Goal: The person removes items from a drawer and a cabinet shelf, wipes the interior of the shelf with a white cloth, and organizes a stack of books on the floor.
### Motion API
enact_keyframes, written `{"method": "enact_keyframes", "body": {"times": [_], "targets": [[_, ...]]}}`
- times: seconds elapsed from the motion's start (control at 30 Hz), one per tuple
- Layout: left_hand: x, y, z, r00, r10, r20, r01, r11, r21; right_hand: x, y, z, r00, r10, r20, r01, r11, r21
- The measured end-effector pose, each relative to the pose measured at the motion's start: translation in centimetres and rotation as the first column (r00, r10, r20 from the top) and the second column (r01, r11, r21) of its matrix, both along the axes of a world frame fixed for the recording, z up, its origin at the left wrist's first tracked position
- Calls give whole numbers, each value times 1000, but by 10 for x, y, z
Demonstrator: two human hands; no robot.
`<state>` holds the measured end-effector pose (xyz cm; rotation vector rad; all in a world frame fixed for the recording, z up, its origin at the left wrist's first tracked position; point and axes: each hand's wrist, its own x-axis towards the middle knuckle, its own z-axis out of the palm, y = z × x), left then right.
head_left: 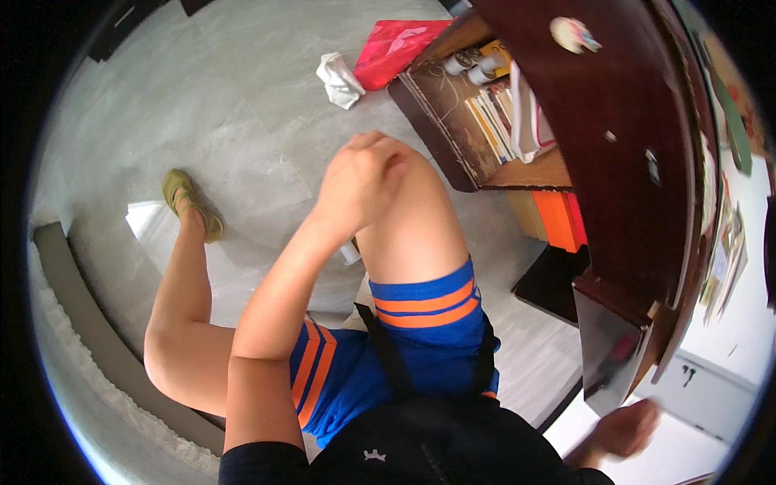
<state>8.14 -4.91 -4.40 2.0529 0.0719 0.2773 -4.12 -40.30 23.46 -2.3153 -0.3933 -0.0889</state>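
Note:
My left hand (364,179) is over my right knee, its fingers curled inward; what they hold, if anything, is hidden. Bare skin of the right thigh (416,230) shows beside it, above blue shorts (428,303) with orange stripes. Far to the lower right, my right hand (629,428) is blurred by motion. It appears in front of a white drawer unit (711,396), close to a grey panel (608,352) at the end of the dark wooden furniture. Its fingers are too smeared to read.
A dark wooden cabinet (614,153) stands at right, its open compartment holding books (491,121) and cans (482,71). Nearby lie a red bag (396,48), crumpled white paper or cloth (339,81) and an orange box (554,220). A grey-edged bed or sofa (89,303) borders the left.

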Motion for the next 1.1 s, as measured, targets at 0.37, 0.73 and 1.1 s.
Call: {"method": "enact_keyframes", "body": {"times": [0.37,0.73,1.1], "targets": [[24,-13,-32,992,-8,122,-2,997,79,426,166,-415,880,-51,472,257,886,-385],[40,24,-71,989,-52,-135,64,995,82,601,123,-447,940,107,323,206,578,-789],[63,15,-62,990,120,-67,-134,953,-270,354,219,-360,954,43,-297,179,711,680]]}}
